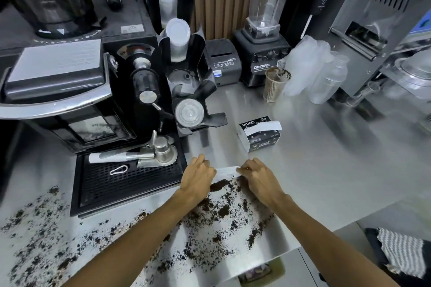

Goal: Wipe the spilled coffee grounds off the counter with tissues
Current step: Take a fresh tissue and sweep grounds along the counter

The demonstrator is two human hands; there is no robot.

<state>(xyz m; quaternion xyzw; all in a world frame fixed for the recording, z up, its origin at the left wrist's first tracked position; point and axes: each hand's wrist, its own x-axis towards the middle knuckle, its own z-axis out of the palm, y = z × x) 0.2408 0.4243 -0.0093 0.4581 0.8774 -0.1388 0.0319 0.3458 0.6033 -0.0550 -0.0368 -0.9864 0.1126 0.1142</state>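
Coffee grounds (210, 223) are scattered all over the near edge of the steel table (326, 170). Just past the mess, the left hand (198, 177) and right hand (258, 176) each pinch an end of a tissue (226, 171), stretched flat against the table, probably to drag the grounds toward the edge. Farther back sits the tissue box (258, 134), within easy reach for more.
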